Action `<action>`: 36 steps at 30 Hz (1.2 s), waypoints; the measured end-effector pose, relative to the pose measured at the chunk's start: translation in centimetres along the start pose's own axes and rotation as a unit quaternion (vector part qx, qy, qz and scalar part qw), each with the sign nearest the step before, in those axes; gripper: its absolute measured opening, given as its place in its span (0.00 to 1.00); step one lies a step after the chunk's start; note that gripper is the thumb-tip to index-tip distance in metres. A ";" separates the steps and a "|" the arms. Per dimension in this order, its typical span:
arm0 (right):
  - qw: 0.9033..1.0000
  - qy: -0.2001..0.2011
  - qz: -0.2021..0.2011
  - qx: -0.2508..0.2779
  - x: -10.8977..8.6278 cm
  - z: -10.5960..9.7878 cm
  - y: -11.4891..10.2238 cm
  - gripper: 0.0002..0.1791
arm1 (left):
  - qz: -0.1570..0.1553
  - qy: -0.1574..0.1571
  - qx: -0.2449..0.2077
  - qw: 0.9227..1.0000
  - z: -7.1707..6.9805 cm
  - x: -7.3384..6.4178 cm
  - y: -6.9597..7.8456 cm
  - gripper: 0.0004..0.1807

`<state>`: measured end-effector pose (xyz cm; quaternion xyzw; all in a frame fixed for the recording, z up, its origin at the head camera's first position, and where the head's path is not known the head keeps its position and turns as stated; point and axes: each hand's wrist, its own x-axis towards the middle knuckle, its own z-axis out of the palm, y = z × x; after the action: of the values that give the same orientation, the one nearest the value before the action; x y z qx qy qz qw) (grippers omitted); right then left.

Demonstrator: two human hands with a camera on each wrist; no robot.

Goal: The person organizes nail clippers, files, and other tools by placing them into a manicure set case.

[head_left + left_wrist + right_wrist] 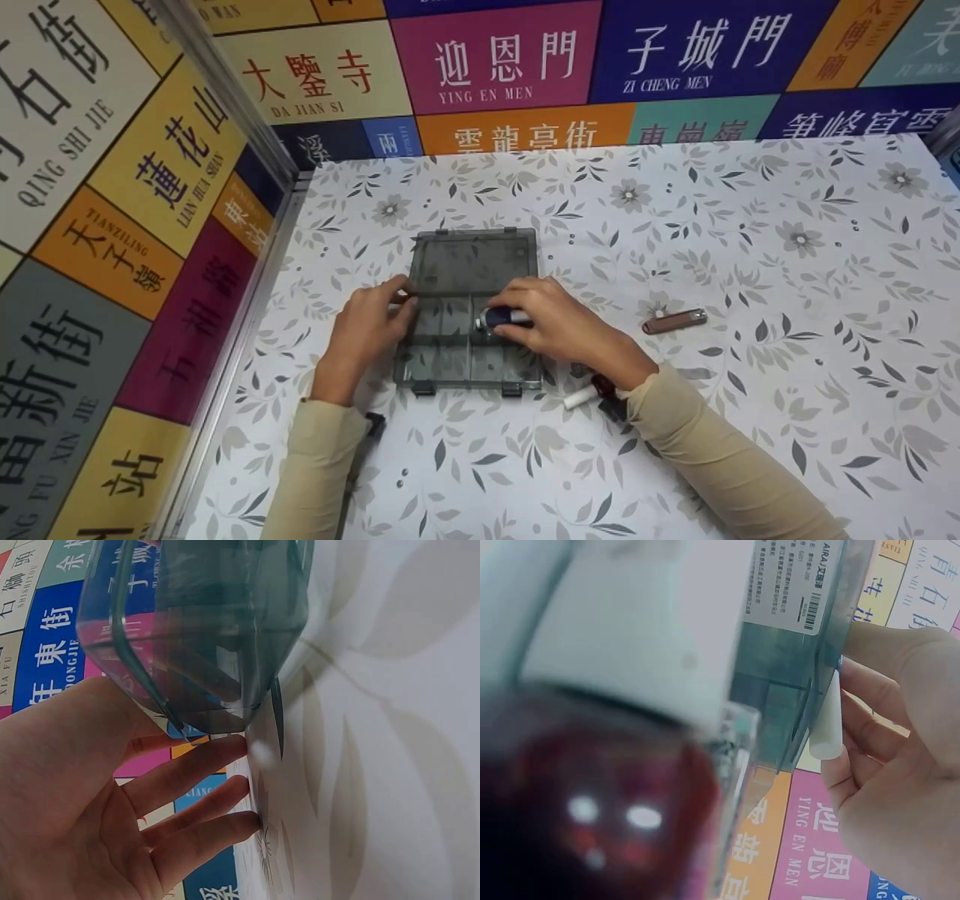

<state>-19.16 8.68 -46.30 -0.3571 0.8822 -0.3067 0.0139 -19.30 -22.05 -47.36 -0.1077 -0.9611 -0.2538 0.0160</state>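
Observation:
A translucent grey divided box point(433, 367) lies with its lid point(472, 262) folded back on the far side. My left hand point(367, 330) is at its left side, thumb and index finger touching the edge; in the left wrist view the other fingers point(199, 836) extend loosely along the tabletop below the box wall point(202, 630). Over the right-hand compartments, my right hand point(555, 319) pinches a dark blue and white cylinder point(499, 318) lying roughly sideways. Its white end point(826, 739) shows beside the fingers in the right wrist view.
On the flower-patterned tabletop, a brown flash drive point(675, 321) with a metal end lies to the right. Beside my right wrist is a white rod point(579, 397) with a dark red part point(602, 386). Printed wall panels point(495, 67) border the back and left.

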 end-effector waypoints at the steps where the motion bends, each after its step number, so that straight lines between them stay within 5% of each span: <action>1: 1.000 -0.001 0.003 0.004 0.0 0.0 0.0 0.21 | 0.000 0.001 0.000 1.000 0.0 0.0 0.0 0.08; 20: 0.998 -0.027 0.031 0.039 0.2 0.0 -0.1 0.18 | 0.004 0.005 0.005 1.000 0.2 0.0 0.0 0.07; 36: 0.999 -0.018 0.033 0.019 -0.9 -1.3 0.6 0.18 | 0.004 0.006 0.010 1.000 0.2 -0.1 0.0 0.07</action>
<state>-19.16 10.27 -45.79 -0.3326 0.8871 -0.3165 0.0469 -19.21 -22.03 -47.54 -0.1098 -0.9630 -0.2451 0.0237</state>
